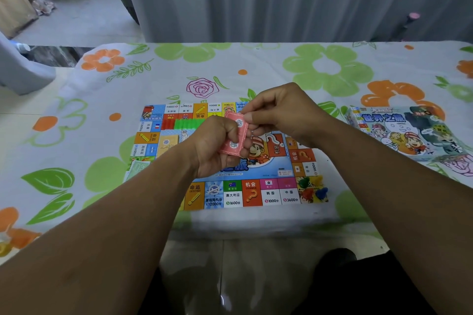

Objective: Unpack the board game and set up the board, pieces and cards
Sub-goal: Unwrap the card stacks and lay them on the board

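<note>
The game board (258, 194) lies flat on the flowered tablecloth in front of me. Above its middle, my left hand (217, 146) grips a small stack of pink cards (236, 135). My right hand (281, 112) pinches the top edge of that stack from the right. Coloured pawns (313, 188) stand on the board's near right corner. Red and green plastic pieces (183, 123) sit on the board's far left part, beside a yellow card pile (167, 144). Green paper money (137, 167) lies at the board's left edge.
The game box (404, 133) lies on the table to the right of the board. The table's near edge (256, 233) runs just past the board, with my lap below it. A grey curtain hangs behind the table.
</note>
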`<control>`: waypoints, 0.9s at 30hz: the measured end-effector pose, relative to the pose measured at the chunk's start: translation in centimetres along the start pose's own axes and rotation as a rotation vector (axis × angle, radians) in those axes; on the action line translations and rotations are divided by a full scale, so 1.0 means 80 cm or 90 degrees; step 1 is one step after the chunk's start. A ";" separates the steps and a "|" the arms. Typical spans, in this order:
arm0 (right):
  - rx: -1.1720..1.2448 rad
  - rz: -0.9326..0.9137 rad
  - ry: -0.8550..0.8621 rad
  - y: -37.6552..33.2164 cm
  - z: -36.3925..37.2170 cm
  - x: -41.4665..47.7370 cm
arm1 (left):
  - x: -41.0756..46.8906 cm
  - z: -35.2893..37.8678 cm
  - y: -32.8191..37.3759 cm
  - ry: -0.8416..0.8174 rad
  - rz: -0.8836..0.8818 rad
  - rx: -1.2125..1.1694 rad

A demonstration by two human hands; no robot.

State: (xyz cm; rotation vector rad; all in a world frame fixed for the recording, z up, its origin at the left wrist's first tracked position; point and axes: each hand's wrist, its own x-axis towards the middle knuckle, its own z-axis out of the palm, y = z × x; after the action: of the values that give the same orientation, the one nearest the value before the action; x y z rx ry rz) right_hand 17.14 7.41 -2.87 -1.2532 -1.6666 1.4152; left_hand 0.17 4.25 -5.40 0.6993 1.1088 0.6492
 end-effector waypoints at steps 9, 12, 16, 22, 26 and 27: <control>0.028 -0.008 -0.040 0.004 -0.013 -0.003 | -0.002 0.002 0.004 -0.066 -0.018 -0.043; 0.031 -0.006 -0.034 0.007 -0.012 -0.002 | -0.002 0.004 0.004 -0.077 -0.020 -0.043; 0.032 0.003 -0.030 0.010 -0.014 -0.001 | 0.000 0.006 0.002 -0.073 -0.020 -0.039; -0.011 0.037 0.029 0.014 -0.016 0.003 | 0.009 0.017 0.000 -0.005 -0.008 -0.054; -0.022 0.069 0.050 0.016 -0.025 0.004 | 0.009 0.026 0.000 0.022 0.005 -0.010; -0.024 0.075 0.051 0.017 -0.028 0.003 | 0.009 0.025 0.000 0.024 0.006 0.001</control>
State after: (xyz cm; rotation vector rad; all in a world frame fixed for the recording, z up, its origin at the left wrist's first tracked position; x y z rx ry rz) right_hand 19.44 8.51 -3.68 -1.4303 -1.5947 1.3882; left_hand 2.25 4.51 -5.24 0.6973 1.1413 0.6715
